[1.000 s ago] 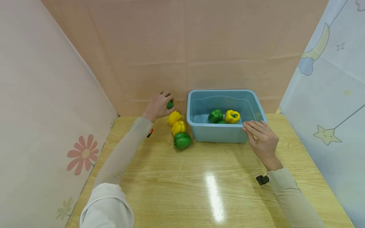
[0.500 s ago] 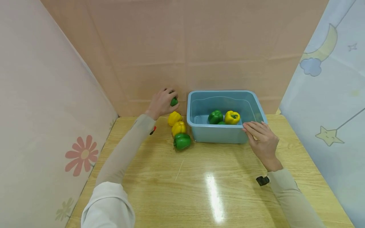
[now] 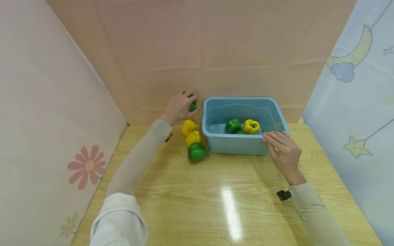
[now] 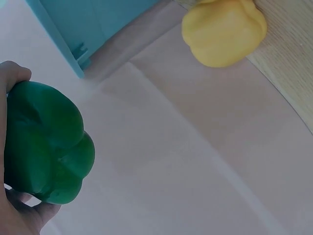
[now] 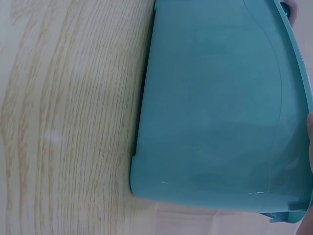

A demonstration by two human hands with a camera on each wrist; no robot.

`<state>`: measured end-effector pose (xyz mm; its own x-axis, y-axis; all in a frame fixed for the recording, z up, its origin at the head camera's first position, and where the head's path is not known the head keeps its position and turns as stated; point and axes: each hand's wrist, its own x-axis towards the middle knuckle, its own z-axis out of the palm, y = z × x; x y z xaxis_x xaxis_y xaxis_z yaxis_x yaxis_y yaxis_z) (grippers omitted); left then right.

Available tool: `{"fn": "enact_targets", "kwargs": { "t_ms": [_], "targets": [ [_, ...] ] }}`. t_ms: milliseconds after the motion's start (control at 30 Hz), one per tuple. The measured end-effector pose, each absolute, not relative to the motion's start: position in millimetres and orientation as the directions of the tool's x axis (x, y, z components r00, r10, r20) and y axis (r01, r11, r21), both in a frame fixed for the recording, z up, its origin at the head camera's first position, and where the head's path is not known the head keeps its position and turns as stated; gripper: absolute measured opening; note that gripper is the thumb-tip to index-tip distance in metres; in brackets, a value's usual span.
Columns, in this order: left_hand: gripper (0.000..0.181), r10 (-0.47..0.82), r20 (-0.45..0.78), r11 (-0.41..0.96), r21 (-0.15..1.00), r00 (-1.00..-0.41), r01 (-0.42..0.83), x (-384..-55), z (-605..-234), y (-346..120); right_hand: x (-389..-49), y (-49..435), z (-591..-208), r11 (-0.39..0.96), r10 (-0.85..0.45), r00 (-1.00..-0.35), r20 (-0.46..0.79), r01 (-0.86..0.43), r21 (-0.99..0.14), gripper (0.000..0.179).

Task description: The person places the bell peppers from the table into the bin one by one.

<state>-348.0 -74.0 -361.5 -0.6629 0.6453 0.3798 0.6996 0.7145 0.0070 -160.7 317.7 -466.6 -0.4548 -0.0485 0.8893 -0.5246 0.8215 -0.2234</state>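
l. grip is curled round a green pepper, thumb one side, fingers t'other, only partly spread, held up off the bench. that pepper's in the air left of the blue bin's back l. corner, not touching it, just above the row below. r. grip is nearly closed on the blue bin at its near rim, r. end: straight-ish fingers over the top, thumb on the outside. row on the bench, l. of bin, runs back to front: rear yellow pepper, middle yellow pepper, front green pepper, all v. close tog. inside the bin: upright green pepper next to a yellow one, plus another green bit mostly hidden behind the near wall. tan cloth hangs at the back.
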Motion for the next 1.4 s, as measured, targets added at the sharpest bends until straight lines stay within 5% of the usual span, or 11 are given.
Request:
{"fn": "enact_targets", "kwargs": {
  "t_ms": [1400],
  "targets": [
    [0.029,0.7,0.368,0.653,0.018,-0.613,0.757,-350.1,-336.5,-26.8,-159.1,315.8,-464.8,0.818,-0.048,-0.448,0.893,-0.531,-0.222,0.043]
  ]
}}
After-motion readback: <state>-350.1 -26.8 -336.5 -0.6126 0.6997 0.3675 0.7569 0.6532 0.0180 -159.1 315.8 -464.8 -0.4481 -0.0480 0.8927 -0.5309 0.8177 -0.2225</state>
